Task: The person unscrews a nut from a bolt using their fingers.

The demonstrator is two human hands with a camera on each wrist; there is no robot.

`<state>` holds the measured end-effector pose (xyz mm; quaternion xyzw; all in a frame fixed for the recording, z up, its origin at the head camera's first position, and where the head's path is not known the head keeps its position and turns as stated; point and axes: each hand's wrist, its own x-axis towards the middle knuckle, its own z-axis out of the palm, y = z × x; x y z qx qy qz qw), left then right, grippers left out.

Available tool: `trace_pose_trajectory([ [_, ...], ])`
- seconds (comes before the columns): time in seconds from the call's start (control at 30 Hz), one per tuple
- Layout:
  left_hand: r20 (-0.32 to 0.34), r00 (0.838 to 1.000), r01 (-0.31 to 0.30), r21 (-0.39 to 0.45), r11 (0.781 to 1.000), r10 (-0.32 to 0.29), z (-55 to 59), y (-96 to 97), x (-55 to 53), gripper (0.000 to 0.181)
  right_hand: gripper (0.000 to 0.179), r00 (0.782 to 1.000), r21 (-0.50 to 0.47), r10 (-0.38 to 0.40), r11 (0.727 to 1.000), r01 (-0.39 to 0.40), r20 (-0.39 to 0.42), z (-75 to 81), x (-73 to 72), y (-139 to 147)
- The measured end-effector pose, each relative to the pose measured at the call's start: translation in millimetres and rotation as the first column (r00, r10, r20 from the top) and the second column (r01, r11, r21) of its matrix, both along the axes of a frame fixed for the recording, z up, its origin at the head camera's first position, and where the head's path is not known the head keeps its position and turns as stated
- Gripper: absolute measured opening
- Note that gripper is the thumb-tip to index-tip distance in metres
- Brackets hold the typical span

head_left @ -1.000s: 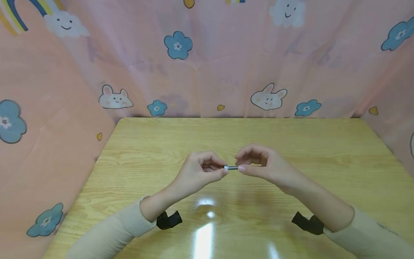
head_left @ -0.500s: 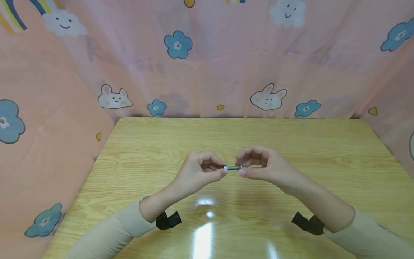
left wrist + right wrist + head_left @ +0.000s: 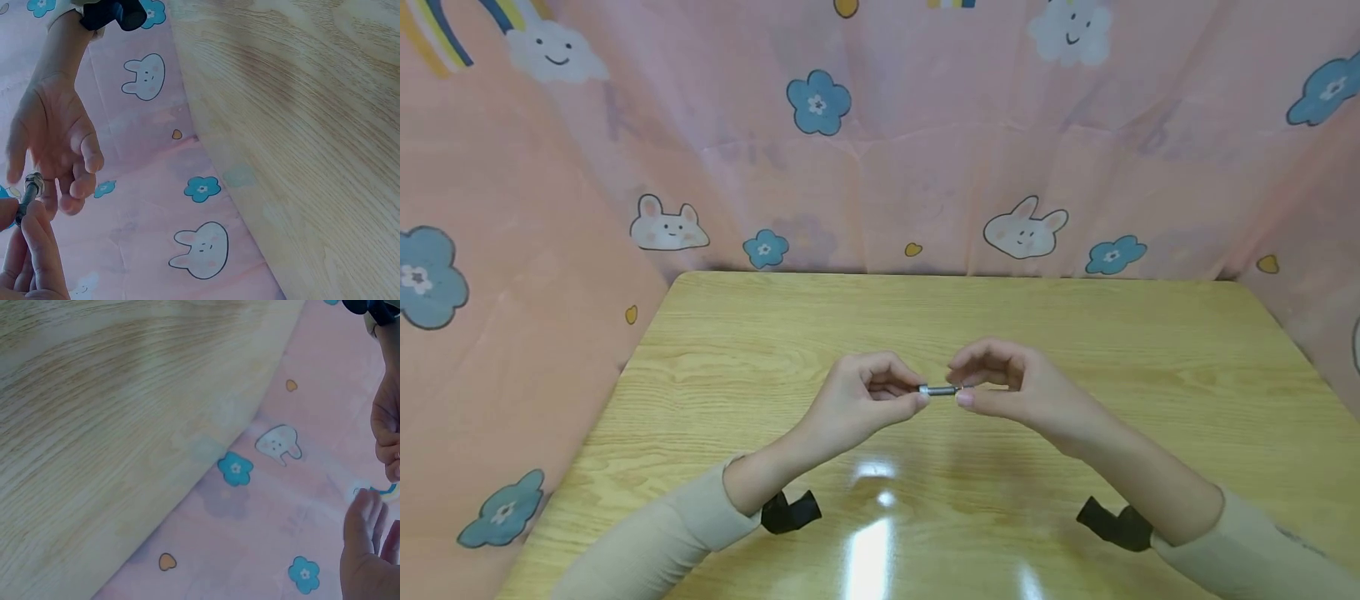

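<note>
A metal bolt (image 3: 942, 391) is held level above the table, its head pinched between the thumb and fingers of my left hand (image 3: 857, 396). In the left wrist view a nut (image 3: 34, 182) sits on the bolt's far end. My right hand (image 3: 1011, 379) is around that end, thumb below and fingers above, spread apart with a gap between them. The thumb tip lies right by the nut. In the right wrist view the bolt is hidden; the right hand (image 3: 362, 544) shows loosely extended fingers below the left hand (image 3: 389, 428).
The wood-grain table (image 3: 760, 325) stretches under both hands, with bright reflections near its front. A pink patterned cloth (image 3: 880, 183) hangs behind and along the sides. Black wrist mounts (image 3: 792, 510) sit at both cuffs.
The right thumb has come down off the bolt's end, so the nut there now shows. The left hand keeps its pinch on the bolt and has hardly moved.
</note>
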<state>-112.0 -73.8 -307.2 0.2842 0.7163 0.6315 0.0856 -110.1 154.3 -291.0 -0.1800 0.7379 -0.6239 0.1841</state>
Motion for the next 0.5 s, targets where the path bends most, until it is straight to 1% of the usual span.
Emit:
trace_pose_trajectory([
  [0.17, 0.006, 1.0, -0.002, -0.007, 1.0, 0.002, 0.5, 0.5, 1.1, 0.008, 0.021, 0.999, -0.013, -0.011, 1.0, 0.012, 0.03, -0.8, -0.4, -2.7],
  [0.27, 0.002, 1.0, -0.001, -0.004, 1.0, 0.001, -0.6, 0.4, 1.0, 0.008, 0.019, 1.0, -0.031, -0.011, 0.999, 0.011, 0.026, -1.8, 0.1, -3.0],
  [0.4, 0.009, 1.0, 0.006, 0.004, 1.0, -0.006, -5.0, -0.1, 0.6, 0.009, 0.027, 1.0, -0.036, 0.0, 0.999, 0.001, 0.011, -4.5, 0.9, -2.2],
  [0.5, 0.024, 1.0, 0.006, 0.005, 1.0, -0.006, -8.3, 0.6, 0.6, 0.009, 0.028, 0.999, -0.02, 0.008, 1.0, -0.007, 0.035, -5.8, 0.0, -2.5],
])
